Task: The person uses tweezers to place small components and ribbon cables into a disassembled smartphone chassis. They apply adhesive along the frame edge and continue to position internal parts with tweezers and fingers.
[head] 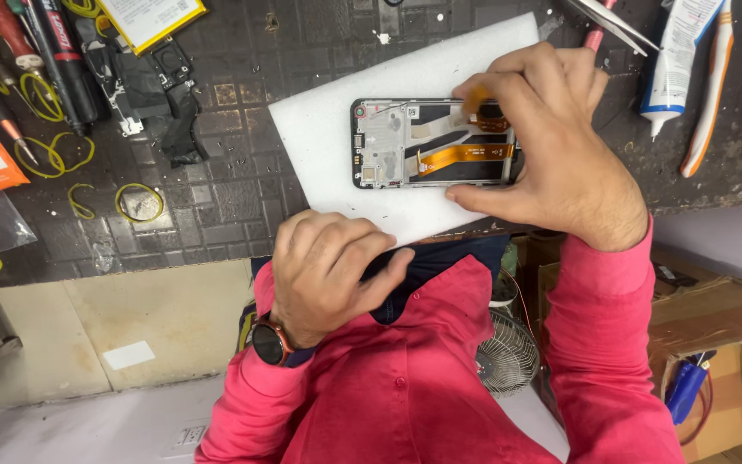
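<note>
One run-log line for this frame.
right hand: fingertips on orange flex cable in opened phone | left hand: closed, at white foam sheet edge

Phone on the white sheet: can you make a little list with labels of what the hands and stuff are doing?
Phone: opened phone, insides showing, orange ribbon strips across it
Under it: white foam sheet on dark mat
Right hand: right hand fingers on the phone's right end
Left hand: left hand curled, resting at the sheet's near edge
Nearby: yellow rubber bands, white glue tube
</note>
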